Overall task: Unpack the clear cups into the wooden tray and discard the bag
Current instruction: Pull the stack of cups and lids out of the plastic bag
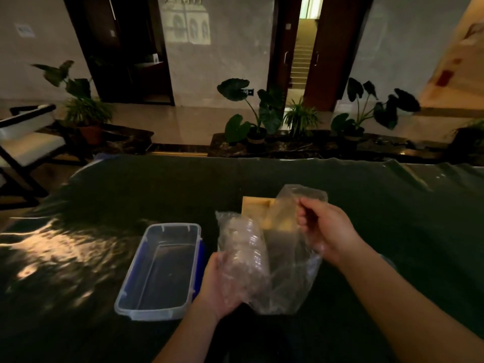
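Observation:
A stack of clear cups [245, 247] lies inside a thin clear plastic bag [290, 271], held above the dark table. My left hand [217, 286] grips the bottom of the cup stack through the bag. My right hand [324, 229] pinches the bag's upper open end and holds it up. The wooden tray [255, 206] sits on the table just behind the bag, mostly hidden by the plastic.
A clear plastic bin [159, 268] with blue clips stands left of my hands. The dark green cloth on the table [131, 195] is covered with shiny film. Potted plants [251, 113] line the floor beyond the far edge. A chair [23, 142] stands far left.

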A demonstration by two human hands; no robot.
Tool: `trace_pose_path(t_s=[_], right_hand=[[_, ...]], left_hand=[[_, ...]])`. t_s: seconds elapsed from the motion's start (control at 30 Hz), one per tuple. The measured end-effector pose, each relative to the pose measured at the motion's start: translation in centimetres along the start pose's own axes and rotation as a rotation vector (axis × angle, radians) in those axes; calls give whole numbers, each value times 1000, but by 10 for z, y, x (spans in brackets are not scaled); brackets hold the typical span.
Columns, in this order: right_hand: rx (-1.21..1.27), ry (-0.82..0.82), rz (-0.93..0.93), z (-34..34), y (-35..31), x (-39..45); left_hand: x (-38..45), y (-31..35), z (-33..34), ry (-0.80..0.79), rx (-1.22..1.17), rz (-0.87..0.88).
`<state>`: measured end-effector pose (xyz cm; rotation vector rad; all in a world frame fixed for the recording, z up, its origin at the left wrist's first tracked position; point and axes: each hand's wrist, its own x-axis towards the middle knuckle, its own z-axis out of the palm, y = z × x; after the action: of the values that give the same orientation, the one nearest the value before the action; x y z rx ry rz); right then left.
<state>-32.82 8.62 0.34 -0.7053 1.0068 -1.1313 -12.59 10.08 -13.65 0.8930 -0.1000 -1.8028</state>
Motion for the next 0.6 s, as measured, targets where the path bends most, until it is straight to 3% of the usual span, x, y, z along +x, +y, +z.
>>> trace_pose_path(t_s=[0.1, 0.23, 0.33, 0.43, 0.6], right_hand=[[58, 22, -31, 1, -10, -1], [19, 29, -66, 3, -15, 0], [-128, 16, -52, 7, -10, 2], [-290, 23, -35, 9, 4, 7], [-400, -12, -19, 10, 19, 10]], left_hand=[[0, -4, -9, -3, 59, -21], [-1, 0, -22, 219, 236, -11], [-6, 10, -8, 365, 416, 190], [-28, 28, 35, 143, 617, 235], [-48, 31, 81, -306, 1157, 225]])
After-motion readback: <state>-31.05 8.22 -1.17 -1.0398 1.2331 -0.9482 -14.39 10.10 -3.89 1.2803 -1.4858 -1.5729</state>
